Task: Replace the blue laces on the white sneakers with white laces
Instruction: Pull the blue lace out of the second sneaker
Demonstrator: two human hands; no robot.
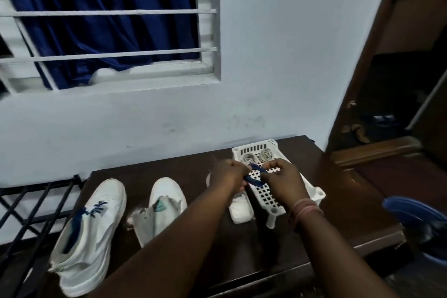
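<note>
A: head view, status?
B: I see both hands over the basket (312,191) on the counter (193,237). Left hand (228,174) and right hand (281,176) each pinch the blue lace (254,178), bunched between them.
A: sneakers?
B: Left sneaker (92,232) has blue lacing. Right sneaker (162,203) shows none. White laces (257,156) coiled at the basket's far end.

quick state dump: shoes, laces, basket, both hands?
left sneaker: blue lace still threaded, on the table
right sneaker: no lace, tongue loose
blue lace: bundled, held over the basket
white basket: upright, two coiled white laces at its far end
left hand: grips blue lace
right hand: pinches blue lace
</note>
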